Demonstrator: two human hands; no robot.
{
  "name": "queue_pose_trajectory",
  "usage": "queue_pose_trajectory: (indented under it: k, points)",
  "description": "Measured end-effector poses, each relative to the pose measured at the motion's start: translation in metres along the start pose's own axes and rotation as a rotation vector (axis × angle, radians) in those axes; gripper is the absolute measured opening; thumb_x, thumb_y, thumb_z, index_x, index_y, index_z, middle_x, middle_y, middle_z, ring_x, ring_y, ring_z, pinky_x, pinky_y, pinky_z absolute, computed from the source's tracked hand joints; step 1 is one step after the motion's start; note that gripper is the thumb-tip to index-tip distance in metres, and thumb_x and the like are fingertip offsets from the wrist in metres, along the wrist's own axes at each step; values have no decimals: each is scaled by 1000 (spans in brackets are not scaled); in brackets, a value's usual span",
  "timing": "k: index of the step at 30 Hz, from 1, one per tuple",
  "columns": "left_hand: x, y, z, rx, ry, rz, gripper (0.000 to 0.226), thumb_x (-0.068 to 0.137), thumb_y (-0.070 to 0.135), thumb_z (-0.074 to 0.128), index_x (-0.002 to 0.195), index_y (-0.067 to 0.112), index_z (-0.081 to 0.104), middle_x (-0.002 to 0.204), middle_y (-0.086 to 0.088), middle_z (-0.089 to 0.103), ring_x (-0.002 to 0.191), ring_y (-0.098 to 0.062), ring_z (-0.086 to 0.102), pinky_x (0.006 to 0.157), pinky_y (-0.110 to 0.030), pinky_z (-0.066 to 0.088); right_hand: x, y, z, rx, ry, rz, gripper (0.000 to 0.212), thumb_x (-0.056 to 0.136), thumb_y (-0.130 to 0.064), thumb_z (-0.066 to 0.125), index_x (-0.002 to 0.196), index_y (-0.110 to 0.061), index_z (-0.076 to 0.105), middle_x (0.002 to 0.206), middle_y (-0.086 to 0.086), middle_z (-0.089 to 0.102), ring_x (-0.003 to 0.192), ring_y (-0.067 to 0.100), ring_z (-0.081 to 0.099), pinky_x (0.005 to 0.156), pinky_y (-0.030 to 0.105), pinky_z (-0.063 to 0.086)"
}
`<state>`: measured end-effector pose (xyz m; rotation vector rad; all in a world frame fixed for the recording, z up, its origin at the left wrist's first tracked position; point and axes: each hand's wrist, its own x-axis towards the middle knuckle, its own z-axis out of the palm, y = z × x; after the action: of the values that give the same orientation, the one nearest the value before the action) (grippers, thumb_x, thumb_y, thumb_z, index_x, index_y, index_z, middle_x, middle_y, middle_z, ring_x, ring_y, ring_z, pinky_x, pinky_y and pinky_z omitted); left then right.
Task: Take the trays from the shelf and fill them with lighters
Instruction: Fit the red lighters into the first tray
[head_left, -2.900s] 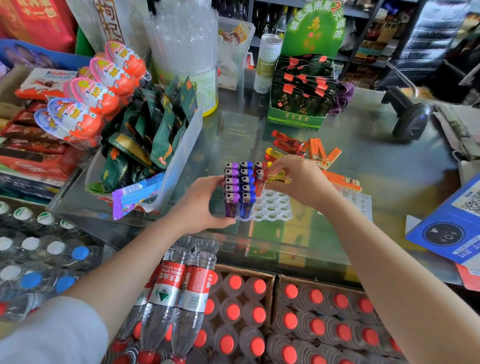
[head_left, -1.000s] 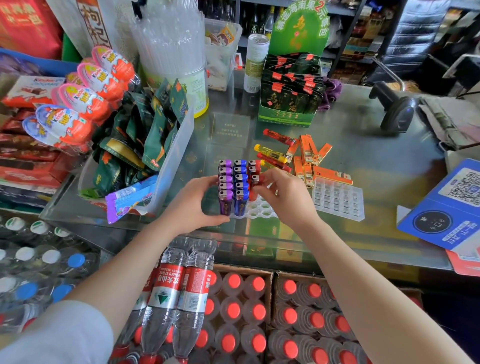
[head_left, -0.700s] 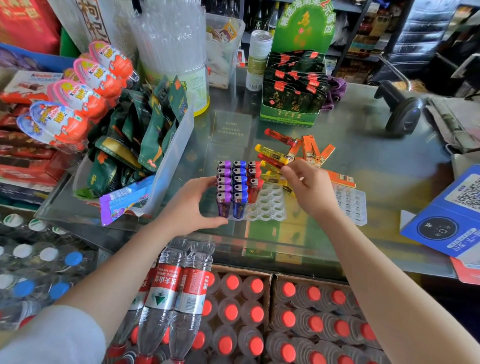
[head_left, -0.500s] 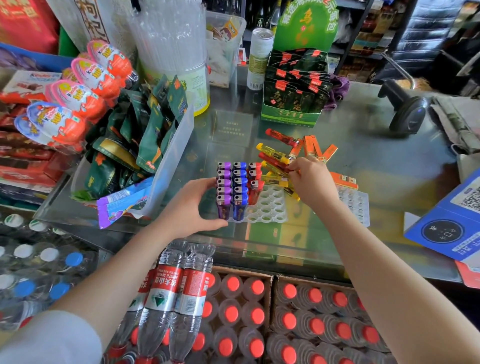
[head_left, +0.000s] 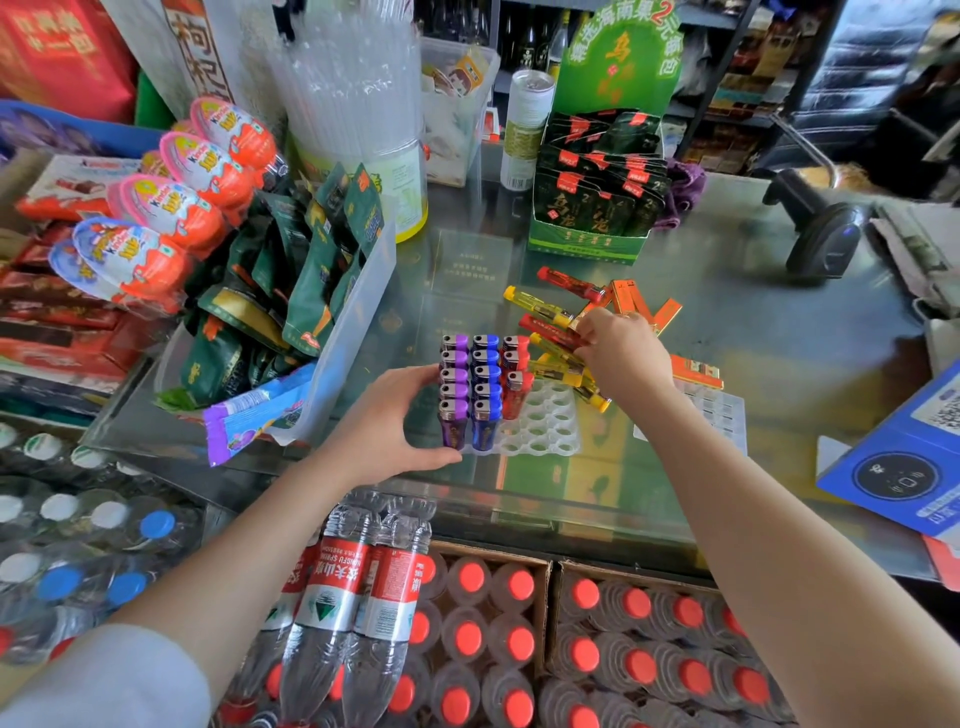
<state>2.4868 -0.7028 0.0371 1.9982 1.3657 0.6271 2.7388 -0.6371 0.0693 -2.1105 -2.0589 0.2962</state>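
White plastic forms the tray (head_left: 540, 431) that is steadied on the glass surface (head_left: 753, 322) by the left hand (head_left: 387, 423), whose fingers are curled round its near left corner, the thumb laid along the front edge and the fingertips pressed against the outer column of lighters. Three columns are stood upright in the tray just beside that hand: purple lighters (head_left: 453, 384) nearest the palm, blue lighters (head_left: 485, 384) next, and red lighters (head_left: 515, 374) beyond, the red column being shorter. The sockets on the side of the tray away from the left hand are seen to be unfilled.

Loose lighters (head_left: 558, 332), yellow, red and orange, are heaped on the surface beyond the tray, directly under and ahead of the right hand (head_left: 621, 353). That hand is held over the heap with its fingers bent down; a red lighter (head_left: 550, 330) is pinched at the fingertips. A second white tray (head_left: 717, 410) is lain flat beside the right forearm, on its outer side. Farther ahead of the right hand a green display box (head_left: 592, 228) is stood, and a black scanner (head_left: 826, 234) is rested off to the outer side.
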Motion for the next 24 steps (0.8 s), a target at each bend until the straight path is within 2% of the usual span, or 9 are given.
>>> queue_pose_trajectory:
  k: [3, 8, 13, 17, 20, 24]
  points:
    - [0, -2, 1, -4, -9, 3, 75, 57, 55, 67, 125, 31, 45, 118, 21, 46, 115, -5, 42, 97, -32, 34, 6, 4, 1, 91, -8, 30, 29, 85, -14, 60, 114, -13, 58, 109, 14, 63, 109, 31, 51, 81, 41, 50]
    - [3, -5, 2, -14, -16, 24, 71, 59, 49, 73, 123, 32, 47, 122, 15, 52, 117, -11, 45, 100, -40, 37, 1, 7, -3, 133, 14, 25, 24, 85, -13, 59, 109, -11, 63, 112, 12, 58, 103, 29, 51, 83, 38, 47]
    - [5, -14, 5, 4, -14, 25, 72, 59, 51, 74, 124, 30, 47, 123, 10, 55, 117, -12, 47, 98, -43, 40, -41, -10, -27, 654, 241, 1, 7, 85, -12, 59, 89, -17, 56, 76, -8, 60, 69, 5, 55, 59, 7, 40]
    - [9, -18, 7, 10, -24, 39, 68, 59, 53, 73, 119, 33, 49, 117, 13, 58, 112, -12, 52, 93, -45, 44, -78, -16, -30, 886, 131, -103, 16, 87, -8, 58, 88, -24, 55, 73, -8, 62, 63, 4, 58, 62, 14, 48]
    - [9, -19, 7, 17, -17, 50, 69, 59, 54, 73, 119, 33, 49, 118, 13, 58, 112, -12, 52, 92, -45, 44, -91, -17, -19, 839, 6, -182, 16, 88, -5, 55, 97, -18, 55, 74, -9, 63, 67, 3, 61, 69, 15, 51]
    - [8, -20, 7, 25, -17, 46, 72, 58, 55, 73, 122, 33, 48, 120, 13, 58, 112, -11, 52, 93, -45, 44, -94, -23, -4, 790, -45, -195, 18, 89, -7, 55, 100, -21, 56, 78, -5, 66, 74, 9, 65, 75, 22, 54]
